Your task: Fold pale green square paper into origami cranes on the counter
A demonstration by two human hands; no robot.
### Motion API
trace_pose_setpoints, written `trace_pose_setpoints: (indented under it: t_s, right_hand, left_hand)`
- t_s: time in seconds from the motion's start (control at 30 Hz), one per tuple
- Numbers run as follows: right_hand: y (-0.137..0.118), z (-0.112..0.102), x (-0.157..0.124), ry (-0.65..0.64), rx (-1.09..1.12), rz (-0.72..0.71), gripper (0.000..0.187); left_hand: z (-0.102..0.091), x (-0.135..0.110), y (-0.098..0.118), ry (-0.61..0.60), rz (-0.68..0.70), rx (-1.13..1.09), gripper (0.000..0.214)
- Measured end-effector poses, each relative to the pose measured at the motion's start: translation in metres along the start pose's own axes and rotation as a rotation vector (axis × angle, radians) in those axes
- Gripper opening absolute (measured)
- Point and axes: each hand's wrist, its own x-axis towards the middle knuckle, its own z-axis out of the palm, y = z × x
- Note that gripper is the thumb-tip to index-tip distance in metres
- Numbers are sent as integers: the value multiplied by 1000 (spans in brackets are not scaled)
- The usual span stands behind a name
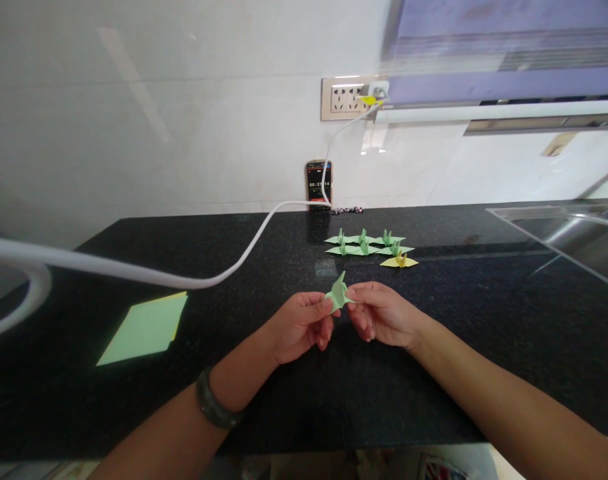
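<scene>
A light green folded paper crane [339, 293] is held up over the black counter between both hands. My left hand [307, 323] pinches its left side between thumb and fingers. From the other side, my right hand [379, 310] grips the crane's right edge with thumb and forefinger. Just beyond the hands stand several finished green paper cranes [365, 248] in two rows, wings spread. One yellow paper crane [400, 262] sits in front of them at the right. To the left lies a stack of green and yellow paper sheets [144, 329].
A phone [319, 185] showing a timer leans against the tiled wall. A white cable [214, 281] runs from the wall socket [341, 100] across the left side in the foreground. At the right is a steel sink [579, 230]. The black counter [264, 413] ends near me.
</scene>
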Motion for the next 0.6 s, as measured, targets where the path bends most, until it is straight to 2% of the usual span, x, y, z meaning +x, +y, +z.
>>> trace_pose_setpoints:
  t_s: [0.2,0.6]
  right_hand:
    - [2,5,-2,-115,141,-55,22]
    - [8,14,2,-122,179,-133,22]
  left_hand:
    - [2,-1,-1,-74,78,-163,15]
    - [8,-2,-2,-90,127,-251,17]
